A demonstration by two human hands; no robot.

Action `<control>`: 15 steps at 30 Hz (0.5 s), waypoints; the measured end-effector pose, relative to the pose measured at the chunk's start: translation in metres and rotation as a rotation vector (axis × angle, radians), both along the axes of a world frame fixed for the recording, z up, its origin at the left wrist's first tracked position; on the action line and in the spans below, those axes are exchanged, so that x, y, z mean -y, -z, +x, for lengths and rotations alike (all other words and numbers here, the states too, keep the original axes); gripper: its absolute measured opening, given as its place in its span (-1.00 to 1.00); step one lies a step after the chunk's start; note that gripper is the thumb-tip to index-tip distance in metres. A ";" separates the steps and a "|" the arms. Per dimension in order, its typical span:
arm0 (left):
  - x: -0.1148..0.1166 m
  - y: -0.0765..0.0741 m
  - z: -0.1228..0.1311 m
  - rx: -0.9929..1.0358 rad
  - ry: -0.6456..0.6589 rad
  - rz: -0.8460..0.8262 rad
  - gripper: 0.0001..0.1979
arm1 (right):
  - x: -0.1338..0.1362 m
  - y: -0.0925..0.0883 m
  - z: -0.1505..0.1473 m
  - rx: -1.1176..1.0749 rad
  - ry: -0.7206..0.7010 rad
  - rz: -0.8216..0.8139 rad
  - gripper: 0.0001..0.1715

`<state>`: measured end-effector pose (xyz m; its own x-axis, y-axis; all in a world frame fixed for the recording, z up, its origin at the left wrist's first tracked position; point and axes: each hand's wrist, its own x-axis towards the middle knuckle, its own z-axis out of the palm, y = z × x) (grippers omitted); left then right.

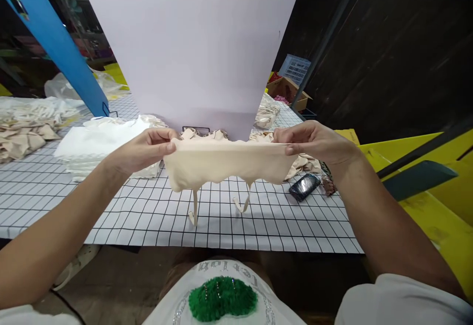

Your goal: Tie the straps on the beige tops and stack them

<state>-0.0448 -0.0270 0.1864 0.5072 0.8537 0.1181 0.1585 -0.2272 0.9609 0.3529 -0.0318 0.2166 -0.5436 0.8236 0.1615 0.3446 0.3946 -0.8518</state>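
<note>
A beige bra top is stretched out flat above the table, its long straight edge on top. Two thin straps dangle from its wavy lower edge, their ends close to the tabletop. My left hand pinches the upper left corner between thumb and fingers. At the other end, my right hand pinches the upper right corner the same way. Behind the bra top, more beige pieces lie partly hidden on the table.
A stack of white pieces stands left on the checked tabletop, with beige pieces farther left. A large pale upright board rises behind. At right are a dark shiny packet, a cardboard box and a blue crate.
</note>
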 end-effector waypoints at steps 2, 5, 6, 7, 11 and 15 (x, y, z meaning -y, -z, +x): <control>-0.006 0.000 -0.005 -0.002 -0.051 0.048 -0.58 | -0.001 0.001 0.002 -0.026 0.015 0.016 -0.40; -0.023 -0.003 -0.008 -0.122 -0.080 0.158 -0.60 | -0.014 0.003 0.004 -0.009 0.090 0.059 -0.36; -0.030 -0.006 -0.008 -0.190 -0.090 0.214 -0.62 | -0.021 0.003 0.004 0.026 0.113 0.087 -0.39; -0.038 -0.009 -0.007 -0.259 -0.117 0.289 -0.63 | -0.029 0.001 0.004 0.070 0.133 0.130 -0.45; -0.062 -0.033 0.004 -0.473 -0.347 0.729 -0.65 | -0.057 -0.015 0.003 0.163 0.267 0.486 -0.68; -0.061 -0.047 0.015 -0.577 -0.491 0.975 -0.69 | -0.055 -0.020 0.002 0.164 0.379 0.798 -0.85</control>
<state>-0.0296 0.0336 0.2332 0.3471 0.6493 0.6767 0.7738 -0.6060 0.1846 0.3544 0.0236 0.2361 -0.3247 0.6282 0.7070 0.6654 0.6830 -0.3012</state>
